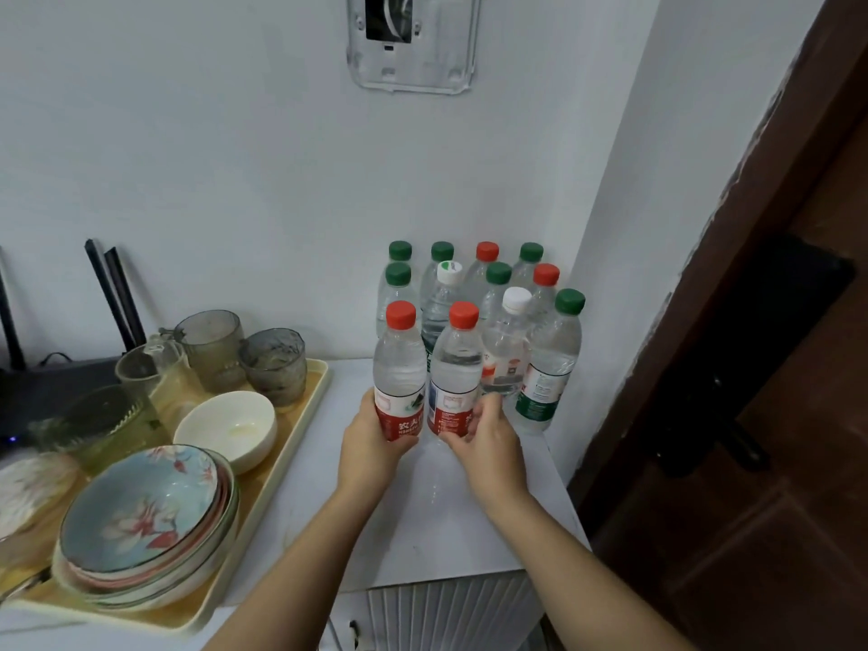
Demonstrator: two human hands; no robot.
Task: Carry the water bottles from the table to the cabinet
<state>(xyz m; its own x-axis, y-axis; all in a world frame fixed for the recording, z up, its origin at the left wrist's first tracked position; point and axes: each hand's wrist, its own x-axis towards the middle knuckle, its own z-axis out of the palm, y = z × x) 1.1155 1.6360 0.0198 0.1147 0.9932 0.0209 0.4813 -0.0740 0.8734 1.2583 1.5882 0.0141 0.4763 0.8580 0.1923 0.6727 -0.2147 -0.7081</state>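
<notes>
Several clear water bottles (545, 364) with green, red and white caps stand grouped against the wall on the white cabinet top (422, 523). At the front of the group, two red-capped, red-labelled bottles stand upright side by side. My left hand (371, 444) wraps the lower part of the left red-capped bottle (399, 368). My right hand (484, 444) wraps the lower part of the right red-capped bottle (455, 373). Whether their bases touch the surface is hidden by my hands.
A beige tray (300, 444) at the left holds stacked patterned plates (145, 523), a white bowl (225, 429) and glass cups (272, 364). A black router (56, 382) sits behind it. A dark wooden door (751, 368) stands at the right. Ribbed cabinet doors (446, 608) show below.
</notes>
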